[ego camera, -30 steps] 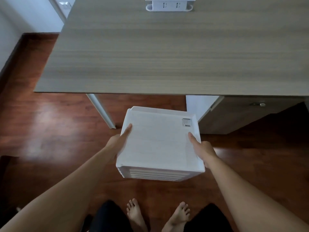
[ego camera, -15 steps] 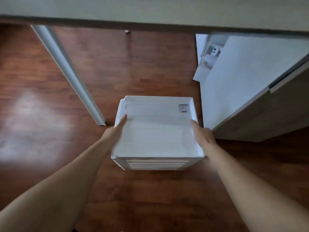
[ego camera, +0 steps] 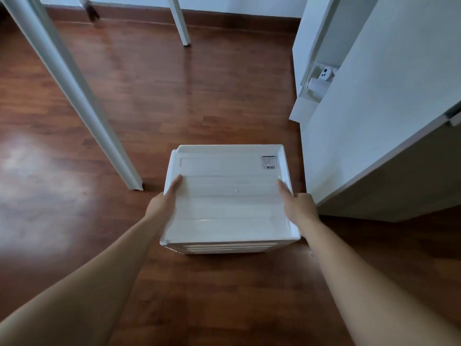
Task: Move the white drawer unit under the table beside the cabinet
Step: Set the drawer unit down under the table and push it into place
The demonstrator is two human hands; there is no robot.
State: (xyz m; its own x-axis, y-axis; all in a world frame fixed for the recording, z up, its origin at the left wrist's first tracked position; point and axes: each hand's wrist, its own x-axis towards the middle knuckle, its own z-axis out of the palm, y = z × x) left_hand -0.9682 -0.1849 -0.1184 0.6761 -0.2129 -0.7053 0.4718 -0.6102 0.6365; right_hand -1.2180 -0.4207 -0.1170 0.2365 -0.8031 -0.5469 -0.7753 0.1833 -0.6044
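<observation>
The white drawer unit [ego camera: 229,196] is seen from above over the wooden floor, its stacked drawer fronts facing me and a barcode sticker at its far right corner. My left hand [ego camera: 164,203] grips its left side and my right hand [ego camera: 298,208] grips its right side, thumbs lying on the top. The white cabinet [ego camera: 374,116] stands just to the right of the unit, a narrow gap between them. Whether the unit rests on the floor cannot be told.
A slanted white table leg [ego camera: 74,96] stands left of the unit, and another leg [ego camera: 180,21] at the back near the skirting. Small white items [ego camera: 321,81] sit in a gap behind the cabinet. Open wooden floor [ego camera: 199,96] lies beyond the unit.
My view has dropped below the table top, which is out of sight now. The drawer unit, held in both hands, has moved forward to sit close beside the cabinet.
</observation>
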